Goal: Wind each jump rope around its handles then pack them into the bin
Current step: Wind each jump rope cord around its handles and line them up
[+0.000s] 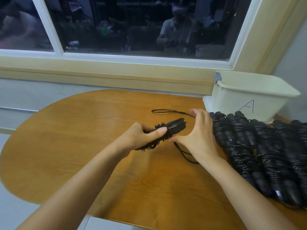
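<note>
This looks like a room in a home, or maybe a small work room; it is hard to tell which. At the far side is a big window (132,25) with a white frame (58,47) and a cream ledge (99,70) under it. The glass is dark and shows the room back like a mirror. Near it stands a round-ended wooden worktop (83,130). On the far right of it sits a white plastic bin (245,97) with an "A" drawn on its side. Just beside the bin lies a pile of wound black jump ropes (265,146)
</note>
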`<action>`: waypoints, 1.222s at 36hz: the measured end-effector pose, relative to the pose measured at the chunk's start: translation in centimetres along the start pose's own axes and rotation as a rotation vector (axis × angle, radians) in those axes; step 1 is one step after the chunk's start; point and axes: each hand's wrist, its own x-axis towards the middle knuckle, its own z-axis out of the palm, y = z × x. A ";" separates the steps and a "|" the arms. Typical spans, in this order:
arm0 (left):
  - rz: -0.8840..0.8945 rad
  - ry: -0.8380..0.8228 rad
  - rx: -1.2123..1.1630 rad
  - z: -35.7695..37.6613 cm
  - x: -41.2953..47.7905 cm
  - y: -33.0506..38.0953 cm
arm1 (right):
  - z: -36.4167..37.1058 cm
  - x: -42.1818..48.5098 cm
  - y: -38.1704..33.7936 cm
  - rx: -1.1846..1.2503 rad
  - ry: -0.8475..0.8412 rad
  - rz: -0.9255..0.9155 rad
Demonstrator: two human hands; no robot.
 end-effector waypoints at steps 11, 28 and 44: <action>-0.152 -0.151 -0.214 -2.4 1.1 0.9 | -1.7 1.5 0.6 0.048 -0.129 -0.581; 0.355 0.247 -0.368 5.8 5.5 -1.0 | 0.4 1.0 1.8 0.839 0.100 0.314; 0.087 -0.028 -0.653 5.2 8.5 -2.5 | 2.1 0.2 4.4 0.873 0.072 0.373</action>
